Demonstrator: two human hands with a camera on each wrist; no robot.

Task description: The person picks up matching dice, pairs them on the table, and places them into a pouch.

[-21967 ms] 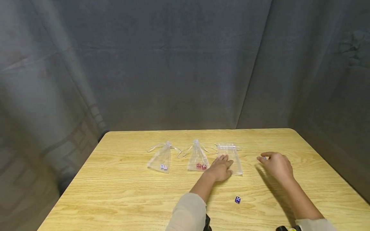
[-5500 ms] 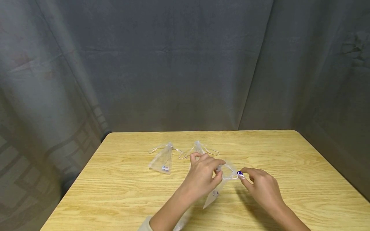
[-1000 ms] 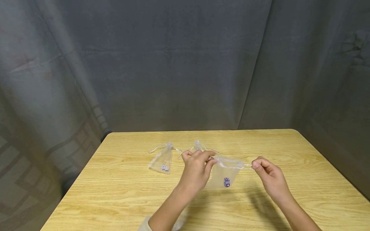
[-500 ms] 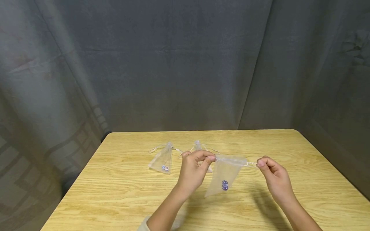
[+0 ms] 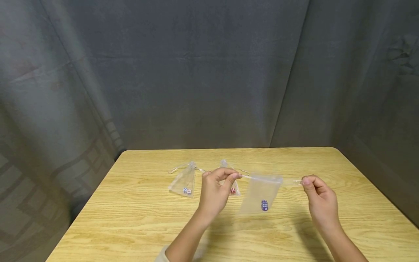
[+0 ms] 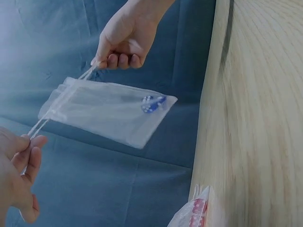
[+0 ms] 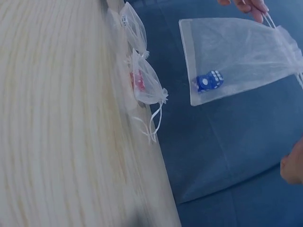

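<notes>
A sheer white drawstring bag point(image 5: 258, 189) hangs above the table between my hands, its mouth partly gathered. Blue dice point(image 5: 264, 205) with white dots lie at its bottom; they also show through the mesh in the right wrist view. My left hand point(image 5: 214, 191) pinches the drawstring at one side between thumb and forefinger. At the other side my right hand point(image 5: 322, 198) pinches the opposite drawstring loop point(image 6: 87, 72), which is stretched out straight. Only part of my right hand shows in the right wrist view.
Behind my left hand, a tied bag point(image 7: 147, 80) holds red dice point(image 5: 232, 190), partly hidden. Farther left lies another tied bag point(image 5: 183, 180) with white dice point(image 5: 187, 191). All rest on the wooden table point(image 5: 131, 218), with a grey curtain point(image 5: 196, 72) behind it.
Earlier the bag lay flat, then a blue die was held at its mouth; now the dice are inside. Over the last second my hands moved apart, drawing the strings, and the mouth narrowed.
</notes>
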